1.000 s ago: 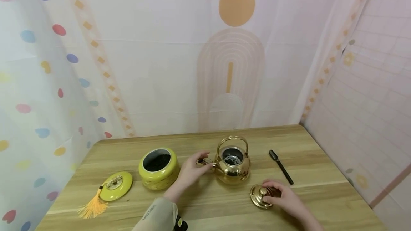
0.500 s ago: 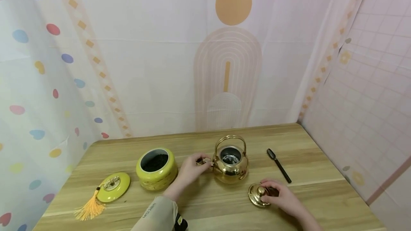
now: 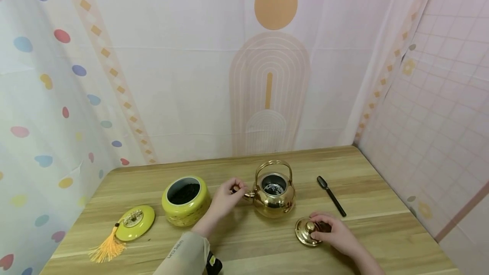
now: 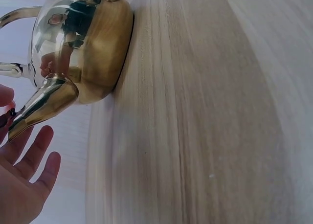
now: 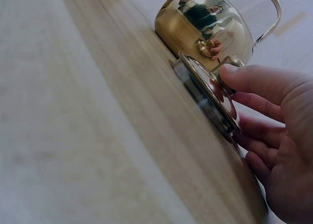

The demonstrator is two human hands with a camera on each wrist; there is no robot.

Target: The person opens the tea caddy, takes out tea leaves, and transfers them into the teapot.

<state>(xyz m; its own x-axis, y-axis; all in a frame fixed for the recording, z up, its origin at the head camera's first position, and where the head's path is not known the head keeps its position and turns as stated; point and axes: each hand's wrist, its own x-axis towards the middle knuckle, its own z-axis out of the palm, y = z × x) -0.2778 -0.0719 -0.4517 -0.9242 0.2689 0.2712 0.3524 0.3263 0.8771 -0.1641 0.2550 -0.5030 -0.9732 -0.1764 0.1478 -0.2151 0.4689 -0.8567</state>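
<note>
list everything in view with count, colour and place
kettle: 1, gold, mid-table, lid off
dark bits: uncounted, blackish, inside kettle
kettle lid: 1, gold, front right of kettle
small dark piece: 1, dark, by spout, unclear what
jar: 1, yellow, left of kettle, open
jar filling: uncounted, black, inside jar
jar lid: 1, yellow, left of jar
tassel: 1, orange, attached to jar lid
scoop: 1, black, right of kettle
table: 1, light wood, beneath these
cloth: count unclear, pale, patterned, around table
black item: 1, black, beside sleeve
sleeve: 1, beige, left arm
left hand grip: 1, bare, at spout
right hand grip: 1, bare, pinching lid's knob
</note>
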